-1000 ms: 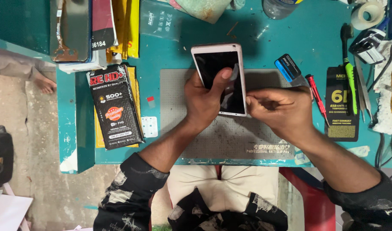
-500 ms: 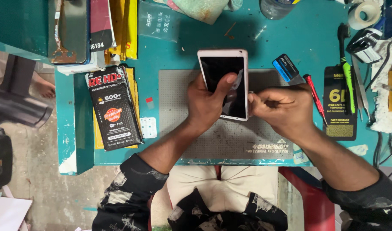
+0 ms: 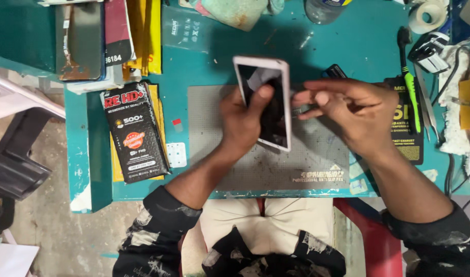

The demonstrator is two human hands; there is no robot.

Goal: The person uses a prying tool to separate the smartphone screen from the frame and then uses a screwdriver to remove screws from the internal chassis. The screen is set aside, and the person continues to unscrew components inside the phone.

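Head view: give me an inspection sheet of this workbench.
Surface: teal table with a grey mat.
Job's things: white-framed phone, dark screen, tilted above the mat.
Clutter: black packet, green-handled brush, tape roll, tweezers.
Hands: left hand grips the phone, thumb on the screen; right hand at the phone's right edge, whether it holds anything cannot be told.
Cables: black cable at the right edge.
Surroundings: red stool, concrete floor.
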